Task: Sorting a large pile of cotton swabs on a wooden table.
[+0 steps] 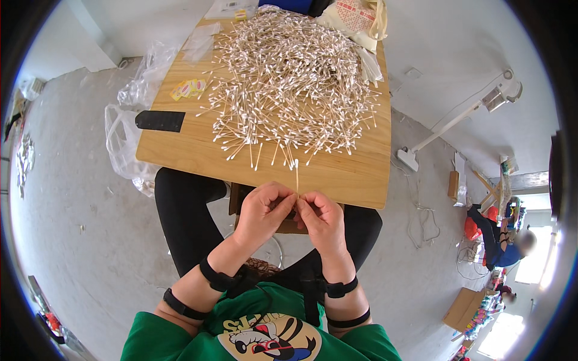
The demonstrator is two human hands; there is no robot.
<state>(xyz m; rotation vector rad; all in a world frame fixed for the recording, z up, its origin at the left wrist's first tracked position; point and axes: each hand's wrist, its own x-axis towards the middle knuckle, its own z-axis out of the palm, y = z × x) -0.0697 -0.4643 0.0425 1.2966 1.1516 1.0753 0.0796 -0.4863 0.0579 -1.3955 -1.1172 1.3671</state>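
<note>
Just off the near edge of the wooden table (192, 147), my left hand (262, 210) and my right hand (324, 219) meet fingertip to fingertip. Both are closed in a pinch at the lower end of one cotton swab (297, 178), which stands upright with its white tip toward the pile. My fingers hide its lower tip. Beyond them a broad heap of loose cotton swabs (289, 78) covers much of the tabletop, with a few strays lying along its near side.
Small yellow cards (188, 89) and a black strip (161, 121) lie at the table's left. Clear plastic bags (123, 144) hang beside it. A cream bag (355, 21) sits at the far right corner. A white stick vacuum (457, 123) and another person (507, 255) are farther right.
</note>
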